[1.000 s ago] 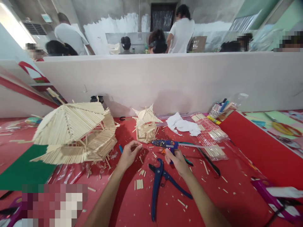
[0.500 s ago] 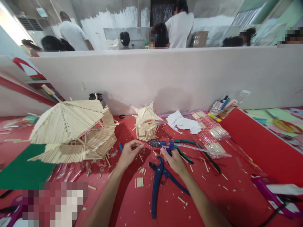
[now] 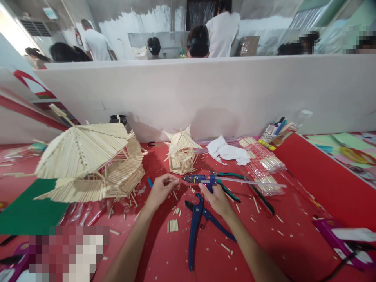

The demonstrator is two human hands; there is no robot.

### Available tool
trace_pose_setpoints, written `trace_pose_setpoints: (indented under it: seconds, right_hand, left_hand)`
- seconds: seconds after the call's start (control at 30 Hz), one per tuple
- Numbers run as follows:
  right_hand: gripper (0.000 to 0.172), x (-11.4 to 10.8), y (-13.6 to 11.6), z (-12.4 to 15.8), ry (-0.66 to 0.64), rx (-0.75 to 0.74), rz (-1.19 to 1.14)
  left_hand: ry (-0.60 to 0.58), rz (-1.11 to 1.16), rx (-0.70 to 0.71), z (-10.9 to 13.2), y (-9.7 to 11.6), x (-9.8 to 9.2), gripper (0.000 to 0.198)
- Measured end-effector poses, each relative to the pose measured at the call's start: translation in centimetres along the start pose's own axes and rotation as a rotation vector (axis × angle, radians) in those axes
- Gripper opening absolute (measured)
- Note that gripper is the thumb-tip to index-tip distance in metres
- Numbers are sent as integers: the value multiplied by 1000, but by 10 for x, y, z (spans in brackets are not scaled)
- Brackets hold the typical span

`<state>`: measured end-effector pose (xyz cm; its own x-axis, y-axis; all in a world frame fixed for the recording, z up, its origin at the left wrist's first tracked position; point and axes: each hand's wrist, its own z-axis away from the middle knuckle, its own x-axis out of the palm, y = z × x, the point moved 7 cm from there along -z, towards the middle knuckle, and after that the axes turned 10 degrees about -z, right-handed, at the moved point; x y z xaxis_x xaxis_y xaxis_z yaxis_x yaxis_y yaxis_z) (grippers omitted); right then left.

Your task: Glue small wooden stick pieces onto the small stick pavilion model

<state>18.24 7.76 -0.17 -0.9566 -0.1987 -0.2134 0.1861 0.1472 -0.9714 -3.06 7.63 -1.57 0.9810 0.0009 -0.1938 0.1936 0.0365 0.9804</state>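
Note:
My right hand (image 3: 219, 199) is closed around the grip of a blue hot glue gun (image 3: 200, 179), its nozzle pointing left. A long translucent glue stick (image 3: 249, 181) sticks out of the gun's back end. My left hand (image 3: 161, 190) pinches with thumb and forefinger close to the nozzle tip; whatever lies between the fingertips is too small to make out. Just beyond both hands stands a small pavilion model (image 3: 181, 154) built of wooden sticks. Nearer to me lies a blue-handled pipe cutter (image 3: 196, 223), beside a little row of short cut sticks (image 3: 173, 225).
A larger stick-built model (image 3: 88, 160) fills the left side. Green-handled pliers (image 3: 230, 194), a crumpled white tissue (image 3: 227, 152) and packs of wooden sticks (image 3: 264, 162) lie to the right. A white partition (image 3: 188, 98) borders the table; people are behind it.
The glue gun's nozzle has come slightly closer to my left fingertips. Both hands keep their grip. Behind the partition, a person in white at the left has shifted to the right.

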Motion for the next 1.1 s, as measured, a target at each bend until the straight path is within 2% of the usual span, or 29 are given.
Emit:
trace_pose_setpoints:
  seconds: [0.63,0.83,1.1]
  right_hand:
    - [44,0,-2,1,-2,19,46]
    - [45,1,-1,1,-5,28,5]
    - [44,2,0,1,-16,34,-62]
  left_hand:
    - [-2,-18,4,-1,-5,-1,34]
    - [10,-67,16,2,4,-1,33]
    - [-10,54,-48,5,5,3,35]
